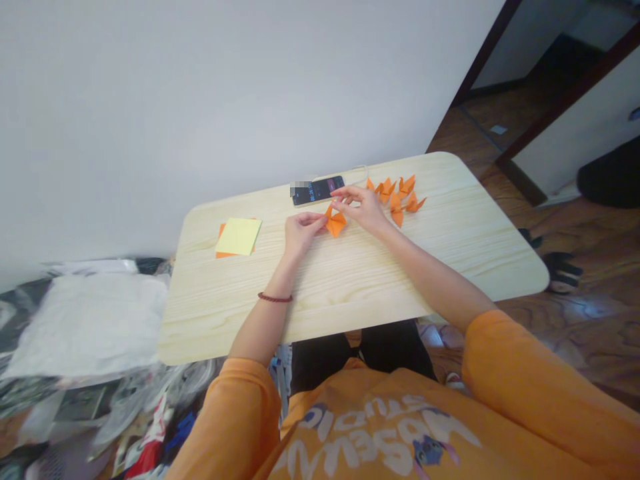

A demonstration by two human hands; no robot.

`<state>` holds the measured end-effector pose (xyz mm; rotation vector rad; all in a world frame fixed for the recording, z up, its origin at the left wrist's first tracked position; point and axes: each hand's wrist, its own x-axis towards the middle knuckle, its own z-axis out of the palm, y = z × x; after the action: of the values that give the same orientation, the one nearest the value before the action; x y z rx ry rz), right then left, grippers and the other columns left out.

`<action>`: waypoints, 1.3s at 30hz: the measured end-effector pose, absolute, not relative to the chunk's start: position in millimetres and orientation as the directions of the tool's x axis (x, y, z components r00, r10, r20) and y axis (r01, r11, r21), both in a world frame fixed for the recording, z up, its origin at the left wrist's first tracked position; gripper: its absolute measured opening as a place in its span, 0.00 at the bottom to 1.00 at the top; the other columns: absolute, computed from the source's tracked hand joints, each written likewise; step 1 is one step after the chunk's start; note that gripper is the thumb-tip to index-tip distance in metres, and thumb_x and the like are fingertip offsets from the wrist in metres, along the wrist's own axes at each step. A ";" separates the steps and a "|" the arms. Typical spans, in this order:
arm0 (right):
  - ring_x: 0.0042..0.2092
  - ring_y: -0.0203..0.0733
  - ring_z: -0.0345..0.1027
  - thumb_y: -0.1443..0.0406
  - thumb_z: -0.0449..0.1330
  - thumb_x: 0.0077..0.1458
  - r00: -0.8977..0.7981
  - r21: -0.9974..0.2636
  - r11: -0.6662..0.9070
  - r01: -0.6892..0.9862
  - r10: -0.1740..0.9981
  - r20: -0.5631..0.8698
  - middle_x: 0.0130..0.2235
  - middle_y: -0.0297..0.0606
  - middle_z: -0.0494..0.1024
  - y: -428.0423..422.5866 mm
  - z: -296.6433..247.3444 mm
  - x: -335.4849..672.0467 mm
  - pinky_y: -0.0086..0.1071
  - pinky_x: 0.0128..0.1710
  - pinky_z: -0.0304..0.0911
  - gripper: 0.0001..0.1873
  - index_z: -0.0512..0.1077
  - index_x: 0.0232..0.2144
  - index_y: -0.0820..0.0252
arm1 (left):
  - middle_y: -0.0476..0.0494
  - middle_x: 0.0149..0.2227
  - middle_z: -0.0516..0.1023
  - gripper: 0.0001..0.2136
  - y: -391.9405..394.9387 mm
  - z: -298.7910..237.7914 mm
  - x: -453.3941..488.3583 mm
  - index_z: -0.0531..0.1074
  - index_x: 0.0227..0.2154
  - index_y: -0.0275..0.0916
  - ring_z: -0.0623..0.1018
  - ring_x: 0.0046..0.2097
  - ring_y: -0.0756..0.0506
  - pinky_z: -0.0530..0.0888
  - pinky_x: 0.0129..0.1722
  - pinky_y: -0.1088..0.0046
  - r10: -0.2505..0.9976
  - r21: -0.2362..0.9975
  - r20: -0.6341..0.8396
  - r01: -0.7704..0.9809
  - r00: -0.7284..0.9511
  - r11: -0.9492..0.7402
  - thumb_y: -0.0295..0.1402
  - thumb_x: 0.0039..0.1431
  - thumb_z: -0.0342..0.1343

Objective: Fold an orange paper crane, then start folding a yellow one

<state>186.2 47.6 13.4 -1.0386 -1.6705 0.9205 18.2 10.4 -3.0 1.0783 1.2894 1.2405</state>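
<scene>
Far left, beside the table: a heap of plastic bags [85, 333] with a white package on top, contents not identifiable. On the light pine-grain table [350, 303], at its left end, a yellow paper square [239, 236] lies on orange paper [221, 231], the orange showing at the edges.

Centre: left hand [305, 233], with a red beaded bracelet [275, 297] on the wrist, is nearly closed, fingers [315, 221] pinching the left side of a folded orange paper [336, 223]. The paper is held just above the table, its exact fold state unclear. Right hand [363, 208] comes in from the other side, its fingers [345, 193] curled and apparently gripping the paper's upper point; contact partly hidden.

Behind the hands lies a dark smartphone [317, 190], screen lit, with a thin white cable [361, 171] beyond it. Right of the hands, a loose group of orange origami cranes [396, 197] sits on the table, touching one another, none in either hand.
</scene>
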 end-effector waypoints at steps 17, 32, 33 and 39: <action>0.32 0.39 0.70 0.62 0.65 0.46 -0.199 -0.898 0.370 0.236 0.923 0.328 0.29 0.37 0.79 54.3 7.1 188.2 0.33 0.34 0.65 0.07 0.78 0.26 0.60 | 0.42 0.30 0.82 0.14 9.4 1.8 19.7 0.78 0.35 0.35 0.81 0.34 0.45 0.79 0.41 0.63 0.988 0.980 -0.151 -0.125 0.022 0.152 0.36 0.45 0.64; 0.33 0.36 0.69 0.54 0.70 0.38 -0.122 -0.948 0.296 0.114 0.952 0.282 0.31 0.36 0.76 54.3 1.8 184.0 0.30 0.30 0.67 0.19 0.72 0.29 0.60 | 0.40 0.41 0.82 0.15 12.8 -5.6 22.1 0.78 0.37 0.36 0.81 0.44 0.44 0.76 0.48 0.64 0.991 0.979 -0.008 -0.204 -0.130 -0.019 0.34 0.44 0.67; 0.33 0.37 0.70 0.54 0.69 0.38 -0.126 -0.951 0.290 0.105 0.953 0.277 0.30 0.36 0.76 54.1 1.6 184.0 0.30 0.31 0.67 0.19 0.72 0.28 0.60 | 0.40 0.41 0.82 0.16 12.5 -6.0 22.6 0.78 0.37 0.36 0.81 0.43 0.44 0.76 0.48 0.64 0.992 0.981 -0.004 -0.194 -0.126 -0.021 0.35 0.43 0.67; 0.34 0.38 0.71 0.54 0.67 0.41 -0.149 -0.944 0.321 0.072 0.940 0.308 0.30 0.37 0.75 51.2 4.9 183.0 0.34 0.35 0.70 0.16 0.72 0.25 0.61 | 0.40 0.40 0.82 0.18 10.3 -6.0 25.5 0.78 0.40 0.37 0.81 0.41 0.44 0.76 0.45 0.66 0.989 0.993 0.040 -0.104 -0.141 -0.055 0.36 0.43 0.67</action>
<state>183.0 51.2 4.9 -0.9656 -1.5138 1.0149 25.5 10.3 -6.0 1.0944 1.2062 1.3952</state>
